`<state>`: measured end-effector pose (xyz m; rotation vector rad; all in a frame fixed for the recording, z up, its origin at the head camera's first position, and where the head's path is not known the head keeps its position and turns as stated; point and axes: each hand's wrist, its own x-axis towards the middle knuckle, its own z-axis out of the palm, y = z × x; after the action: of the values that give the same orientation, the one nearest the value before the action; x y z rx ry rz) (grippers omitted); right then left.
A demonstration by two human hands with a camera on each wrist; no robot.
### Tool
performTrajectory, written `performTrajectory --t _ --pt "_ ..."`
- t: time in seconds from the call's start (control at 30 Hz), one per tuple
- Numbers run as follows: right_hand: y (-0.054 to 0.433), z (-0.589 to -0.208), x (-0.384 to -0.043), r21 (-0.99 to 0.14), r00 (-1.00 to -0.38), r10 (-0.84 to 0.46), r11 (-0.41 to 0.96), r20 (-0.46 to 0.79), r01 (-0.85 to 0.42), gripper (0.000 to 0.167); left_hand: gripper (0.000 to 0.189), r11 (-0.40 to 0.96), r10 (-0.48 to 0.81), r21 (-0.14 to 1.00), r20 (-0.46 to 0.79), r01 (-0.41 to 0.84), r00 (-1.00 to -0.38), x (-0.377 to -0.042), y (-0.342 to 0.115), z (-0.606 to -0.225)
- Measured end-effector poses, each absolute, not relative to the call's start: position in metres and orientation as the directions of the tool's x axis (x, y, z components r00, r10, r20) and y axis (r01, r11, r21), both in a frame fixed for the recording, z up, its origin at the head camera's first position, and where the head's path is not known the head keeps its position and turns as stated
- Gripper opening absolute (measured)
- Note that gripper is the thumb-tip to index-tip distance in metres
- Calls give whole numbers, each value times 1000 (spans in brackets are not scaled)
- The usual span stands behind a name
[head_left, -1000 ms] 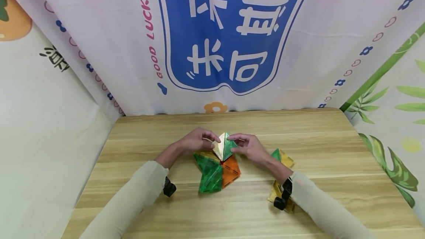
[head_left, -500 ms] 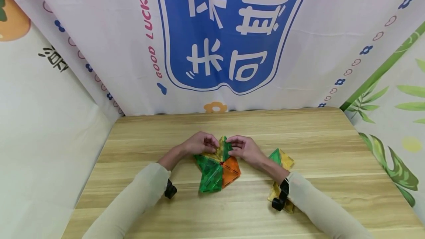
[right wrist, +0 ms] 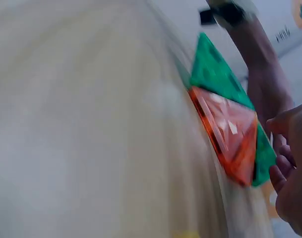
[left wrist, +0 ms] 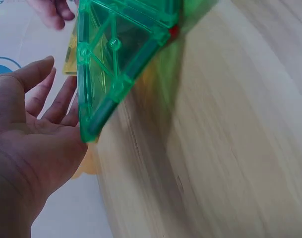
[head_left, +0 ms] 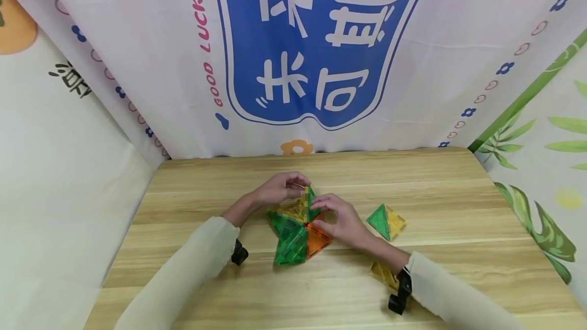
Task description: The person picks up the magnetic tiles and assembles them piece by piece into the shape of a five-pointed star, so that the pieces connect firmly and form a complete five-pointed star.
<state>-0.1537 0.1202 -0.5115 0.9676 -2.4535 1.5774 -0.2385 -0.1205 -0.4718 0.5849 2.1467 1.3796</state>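
Note:
A ring of translucent triangular magnetic tiles stands mid-table, its pointed pieces meeting at the centre. Green tiles (head_left: 291, 251) form its front left, orange tiles (head_left: 317, 243) its front right. At the back, a yellow tile (head_left: 300, 209) and a green one (head_left: 312, 198) rise close together. My left hand (head_left: 277, 188) is behind the yellow tile, fingertips by its top; the left wrist view shows its thumb and fingers spread apart beside a green tile (left wrist: 122, 85). My right hand (head_left: 340, 219) reaches over the orange tiles (right wrist: 230, 124), thumb and forefinger apart, fingertips near the back green tile.
Right of the ring, a loose green tile (head_left: 378, 221) and yellow tile (head_left: 395, 222) lie edge to edge. More yellow tiles (head_left: 383, 274) lie partly beneath my right forearm. A printed curtain (head_left: 412, 101) hangs behind the wooden table's back edge (head_left: 220, 163).
The back yellow and green tiles have drawn together from a spread-out pose. My left hand has shifted back towards their tip; my right hand has slid forward over the orange tiles, its grip loosened.

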Motion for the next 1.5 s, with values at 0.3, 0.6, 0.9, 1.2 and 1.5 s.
performTrajectory --t 0.3,0.6,0.9,1.2,1.5 --pt "101 -509 -119 -591 -610 -613 271 503 -760 34 30 434 661 884 -181 175 -728 -243 -110 -476" --pt "106 -511 -118 -452 -513 -693 293 506 -842 28 26 438 637 881 -165 177 -753 -240 -118 -476" --pt "124 -507 -124 -452 -554 -680 348 481 -821 35 23 429 521 898 -161 94 -838 -229 -150 -479" --pt "140 -503 -129 -507 -630 -656 408 416 -759 27 21 433 471 901 -195 33 -860 -213 -174 -479" --pt "155 -501 -143 -529 -641 -649 403 410 -747 24 17 488 455 867 -151 104 -878 -196 -182 -482"
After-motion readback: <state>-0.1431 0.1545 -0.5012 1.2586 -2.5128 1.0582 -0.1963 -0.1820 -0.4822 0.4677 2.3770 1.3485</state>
